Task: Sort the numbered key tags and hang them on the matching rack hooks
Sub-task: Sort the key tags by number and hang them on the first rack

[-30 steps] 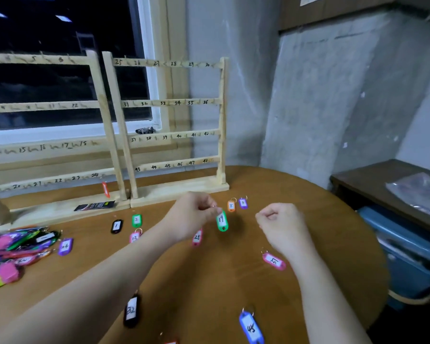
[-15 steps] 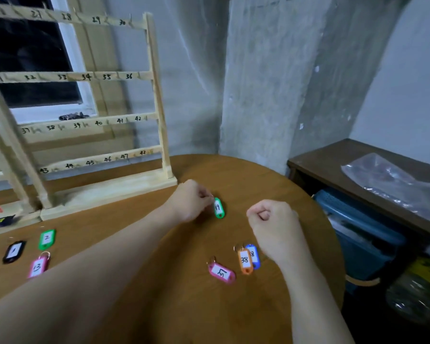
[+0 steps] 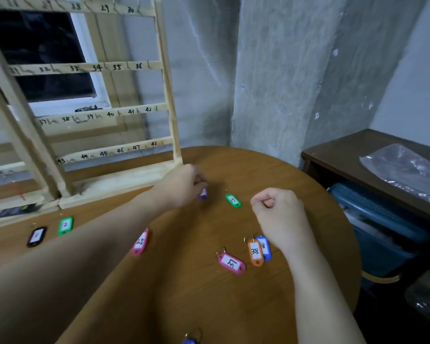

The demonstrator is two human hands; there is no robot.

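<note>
Left hand (image 3: 184, 187) is pinching a purple tag (image 3: 203, 193) at the tabletop (image 3: 184, 281), near the rack (image 3: 124, 155) base; grip narrow. Right hand (image 3: 276, 209) is fisted, holding nothing visible. Number hidden, so I'd be reading it before picking a hook.

Your two forearms enter from the lower edge of the frame, both bare from the elbow area to the wrist, with no sleeve, cuff or glove on either. Your left hand (image 3: 184, 186), at centre frame, and your right hand (image 3: 277, 211), just right of centre, carry no ring, watch, band or bracelet. Your nails are largely tucked from view.
</note>
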